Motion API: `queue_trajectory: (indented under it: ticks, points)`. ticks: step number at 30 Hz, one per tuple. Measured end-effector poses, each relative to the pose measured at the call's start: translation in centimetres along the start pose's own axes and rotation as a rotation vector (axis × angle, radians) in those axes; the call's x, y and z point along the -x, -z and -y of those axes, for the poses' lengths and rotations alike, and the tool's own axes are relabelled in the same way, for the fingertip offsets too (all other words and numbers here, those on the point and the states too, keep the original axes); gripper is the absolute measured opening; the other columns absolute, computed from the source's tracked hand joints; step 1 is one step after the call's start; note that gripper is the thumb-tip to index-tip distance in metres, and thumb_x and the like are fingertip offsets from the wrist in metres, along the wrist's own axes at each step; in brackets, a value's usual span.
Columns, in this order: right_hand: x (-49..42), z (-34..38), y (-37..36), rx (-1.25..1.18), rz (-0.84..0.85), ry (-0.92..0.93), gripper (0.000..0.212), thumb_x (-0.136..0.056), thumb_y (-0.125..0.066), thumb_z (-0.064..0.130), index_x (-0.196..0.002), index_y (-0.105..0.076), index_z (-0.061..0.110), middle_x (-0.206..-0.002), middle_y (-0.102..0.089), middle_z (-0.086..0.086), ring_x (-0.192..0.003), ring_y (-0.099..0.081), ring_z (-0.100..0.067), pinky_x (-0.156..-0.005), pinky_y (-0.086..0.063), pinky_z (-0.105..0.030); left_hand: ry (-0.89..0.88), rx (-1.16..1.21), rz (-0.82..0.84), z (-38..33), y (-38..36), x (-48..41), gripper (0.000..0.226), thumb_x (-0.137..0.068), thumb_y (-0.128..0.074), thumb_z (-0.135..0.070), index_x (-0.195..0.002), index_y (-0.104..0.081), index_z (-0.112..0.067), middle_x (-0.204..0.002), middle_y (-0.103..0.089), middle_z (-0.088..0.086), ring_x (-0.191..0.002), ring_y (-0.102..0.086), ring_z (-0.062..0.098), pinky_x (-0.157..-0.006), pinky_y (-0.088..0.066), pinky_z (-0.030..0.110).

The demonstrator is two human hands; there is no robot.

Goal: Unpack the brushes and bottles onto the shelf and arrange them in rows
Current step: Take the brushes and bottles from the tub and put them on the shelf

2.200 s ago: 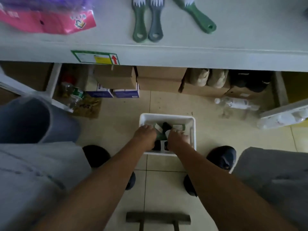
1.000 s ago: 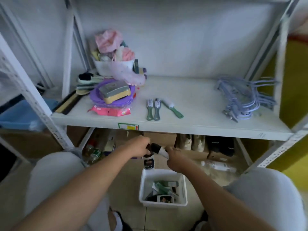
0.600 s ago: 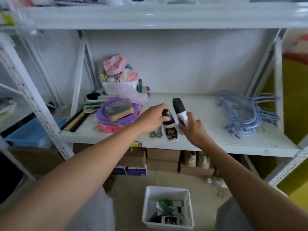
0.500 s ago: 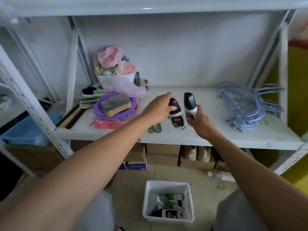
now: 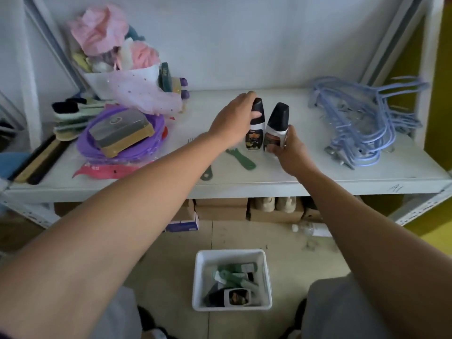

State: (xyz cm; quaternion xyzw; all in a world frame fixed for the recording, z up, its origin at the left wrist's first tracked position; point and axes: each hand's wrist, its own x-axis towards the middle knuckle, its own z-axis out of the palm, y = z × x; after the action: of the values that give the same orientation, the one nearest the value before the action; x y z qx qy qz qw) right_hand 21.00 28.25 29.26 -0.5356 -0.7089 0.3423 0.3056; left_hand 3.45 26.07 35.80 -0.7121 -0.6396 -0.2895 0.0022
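Now 2 bottles are being set on the shelf (image 5: 200, 111), just behind a green brush (image 5: 241, 159). By the left hand (image 5: 232, 122), the left bottle (image 5: 255, 133) is being gripped at its black cap and stood almost straight. The right bottle (image 5: 276, 126) is being held low down by the right hand (image 5: 292, 149) and is being tipped sideways. It is best straightened first; then both are best let go slowly, so a neat row is being started.

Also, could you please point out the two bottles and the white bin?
Left bottle (image 5: 254, 140): head view, on its label.
Right bottle (image 5: 278, 116): head view, on its black cap.
White bin (image 5: 231, 252): head view, on its far rim.
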Motion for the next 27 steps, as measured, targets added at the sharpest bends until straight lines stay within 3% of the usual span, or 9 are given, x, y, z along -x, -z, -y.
queue_trajectory:
  ticks: [3, 6, 9, 12, 17, 22, 25, 27]
  points:
    - [-1.0, -0.5, -0.2, 0.032, -0.029, 0.000, 0.038, -0.092, -0.065, 0.021, -0.124, -0.045, 0.018, -0.106, -0.065, -0.005, -0.096, -0.062, -0.029, -0.082, -0.052, -0.042, 0.037, 0.057, -0.013, 0.2, -0.6, -0.8, 0.032, -0.099, -0.060, -0.019, -0.128, -0.051, -0.009, -0.120, -0.061, 0.009, -0.108, -0.060, 0.025, -0.090, -0.049, 0.039]
    - [-1.2, -0.6, -0.3, 0.035, -0.028, 0.000, 0.042, -0.094, -0.063, 0.021, -0.130, -0.044, 0.018, -0.111, -0.064, -0.006, -0.099, -0.061, -0.027, -0.078, -0.047, -0.036, 0.070, 0.111, 0.032, 0.5, -1.1, -0.3, 0.054, -0.092, -0.069, -0.013, -0.139, -0.041, -0.013, -0.123, -0.061, 0.011, -0.109, -0.061, 0.027, -0.091, -0.049, 0.038]
    - [-0.4, -0.3, -0.3, 0.033, -0.004, 0.059, 0.068, -0.092, -0.065, 0.020, -0.146, -0.025, 0.018, -0.116, -0.060, -0.005, -0.101, -0.059, -0.024, -0.082, -0.045, -0.036, 0.144, 0.128, 0.100, 1.3, -2.1, 1.5, 0.081, -0.092, -0.070, -0.012, -0.155, -0.017, -0.013, -0.122, -0.060, 0.015, -0.098, -0.065, 0.027, -0.085, -0.052, 0.037]
    - [1.1, 0.2, -0.2, 0.026, -0.034, 0.090, 0.084, -0.086, -0.072, 0.022, -0.149, -0.016, 0.020, -0.131, -0.052, -0.017, -0.116, -0.055, -0.032, -0.095, -0.046, -0.045, 0.171, 0.095, 0.097, 2.3, -2.7, 4.1, 0.098, -0.092, -0.072, -0.022, -0.159, 0.000, -0.014, -0.131, -0.055, 0.018, -0.105, -0.063, 0.027, -0.092, -0.054, 0.041]
    - [5.3, 1.8, -0.2, 0.079, -0.097, 0.119, 0.091, -0.084, -0.075, 0.022, -0.152, -0.015, 0.022, -0.141, -0.039, -0.020, -0.126, -0.046, -0.039, -0.104, -0.041, -0.050, 0.095, 0.007, 0.073, 2.3, -1.5, 9.2, 0.095, -0.091, -0.073, -0.033, -0.157, -0.010, -0.009, -0.128, -0.056, 0.017, -0.110, -0.057, 0.027, -0.090, -0.048, 0.036]
    - [11.0, 2.7, -1.4, 0.149, -0.046, 0.143, 0.091, -0.087, -0.071, 0.021, -0.155, -0.011, 0.017, -0.140, -0.038, -0.019, -0.132, -0.038, -0.036, -0.109, -0.036, -0.047, 0.012, -0.120, 0.096, 0.7, 0.6, 14.6, 0.075, -0.092, -0.066, -0.043, -0.149, -0.026, -0.014, -0.134, -0.055, 0.011, -0.122, -0.055, 0.027, -0.098, -0.049, 0.045]
    - [14.5, 2.8, -2.4, 0.217, -0.017, 0.186, 0.082, -0.087, -0.069, 0.021, -0.151, -0.019, 0.016, -0.137, -0.041, -0.018, -0.127, -0.043, -0.036, -0.105, -0.041, -0.047, -0.021, -0.039, 0.099, -0.7, 1.9, 18.4, 0.070, -0.094, -0.065, -0.035, -0.151, -0.030, -0.015, -0.145, -0.052, 0.008, -0.135, -0.049, 0.023, -0.113, -0.042, 0.043]
    - [16.6, 2.8, -3.1, 0.307, 0.015, 0.266, 0.073, -0.086, -0.066, 0.020, -0.146, -0.025, 0.018, -0.131, -0.043, -0.015, -0.119, -0.049, -0.034, -0.098, -0.048, -0.047, -0.081, -0.011, 0.040, -1.0, 2.3, 21.2, 0.054, -0.096, -0.064, -0.025, -0.143, -0.042, -0.015, -0.137, -0.058, 0.004, -0.126, -0.055, 0.018, -0.107, -0.048, 0.038]
